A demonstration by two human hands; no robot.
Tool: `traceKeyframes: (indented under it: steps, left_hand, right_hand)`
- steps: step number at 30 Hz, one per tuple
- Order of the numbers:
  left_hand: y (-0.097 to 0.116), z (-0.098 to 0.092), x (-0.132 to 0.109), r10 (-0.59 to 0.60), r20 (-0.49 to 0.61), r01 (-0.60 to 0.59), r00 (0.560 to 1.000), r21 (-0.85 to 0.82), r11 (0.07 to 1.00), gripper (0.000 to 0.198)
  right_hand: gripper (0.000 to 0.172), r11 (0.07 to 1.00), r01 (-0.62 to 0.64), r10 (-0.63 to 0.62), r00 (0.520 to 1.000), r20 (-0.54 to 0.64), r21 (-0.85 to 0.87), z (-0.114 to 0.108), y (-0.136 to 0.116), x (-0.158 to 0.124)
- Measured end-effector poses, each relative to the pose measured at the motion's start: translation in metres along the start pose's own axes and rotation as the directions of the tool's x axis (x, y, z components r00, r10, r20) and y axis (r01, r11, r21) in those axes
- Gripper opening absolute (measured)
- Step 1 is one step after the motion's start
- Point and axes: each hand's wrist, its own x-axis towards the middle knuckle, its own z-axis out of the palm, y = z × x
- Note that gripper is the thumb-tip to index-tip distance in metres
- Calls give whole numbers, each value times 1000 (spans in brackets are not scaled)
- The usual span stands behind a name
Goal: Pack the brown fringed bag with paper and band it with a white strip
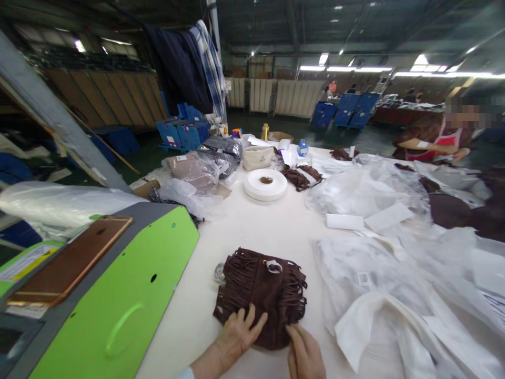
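Note:
A dark brown fringed bag [262, 295] lies flat on the white table in front of me. Strips of fringe hang along both its sides, and a small white wrapped piece [273, 266] sits near its top. My left hand [239, 337] rests on the lower left of the bag, fingers spread over the material. At the bag's lower right corner, my right hand [305, 352] has its fingers closed on the edge; the thumb is mostly hidden. A clear round item [219, 272] touches or lies just beside the bag's upper left side.
On the left stands a green and grey machine [158, 273] with a phone [74, 258] on top. A white tape roll [265, 185] lies farther back. Clear plastic bags [366, 189] and white sheets [379, 326] cover the right side. Another person [437, 137] works across the table.

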Motion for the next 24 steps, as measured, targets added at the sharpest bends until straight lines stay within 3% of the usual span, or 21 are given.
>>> traceKeyframes:
  steps: [2, 4, 7, 9, 11, 12, 13, 15, 17, 20, 24]
  left_hand:
    - [-3, -4, 0, 7, 76, -5, 997, -27, 1000, 53]
    - [-5, -14, -1, 0, 198, 14, 980, -73, 997, 54]
    - [-9, -40, -1, 37, 395, 55, 918, -218, 974, 71]
    - [-18, -63, 7, 26, 449, 143, 893, -338, 930, 71]
    - [-34, -86, 24, -89, 375, 255, 923, -424, 869, 47]
    - [-43, -95, 37, -190, 287, 306, 939, -440, 844, 39]
    - [-53, -102, 52, -287, 194, 345, 938, -448, 825, 40]
    - [-70, -111, 86, -361, 136, 379, 923, -500, 779, 40]
    - [-81, -112, 122, -334, 168, 371, 927, -521, 769, 37]
    - [-85, -107, 165, -203, 298, 338, 933, -529, 778, 33]
    - [-77, -104, 178, -76, 438, 310, 896, -494, 812, 33]
  right_hand:
    - [34, 971, 226, -229, 973, -35, -76, 5, -15, 11]
    - [32, 929, 353, -357, 934, -23, -113, 11, -26, 22]
    - [36, 906, 400, -406, 914, -14, -141, 19, -30, 27]
    - [36, 905, 403, -410, 912, -28, -139, 24, -26, 24]
    - [37, 912, 390, -400, 914, -65, -131, 29, -24, 20]
    - [37, 916, 380, -392, 916, -83, -128, 31, -23, 18]
    - [37, 920, 371, -384, 918, -99, -127, 33, -23, 16]
    - [33, 922, 363, -380, 915, -133, -134, 37, -23, 15]
    - [28, 915, 373, -396, 904, -163, -157, 40, -22, 14]
    - [31, 908, 361, -403, 892, -204, -215, 48, -19, 9]
    - [28, 941, 296, -328, 917, -228, -164, 71, -20, -4]
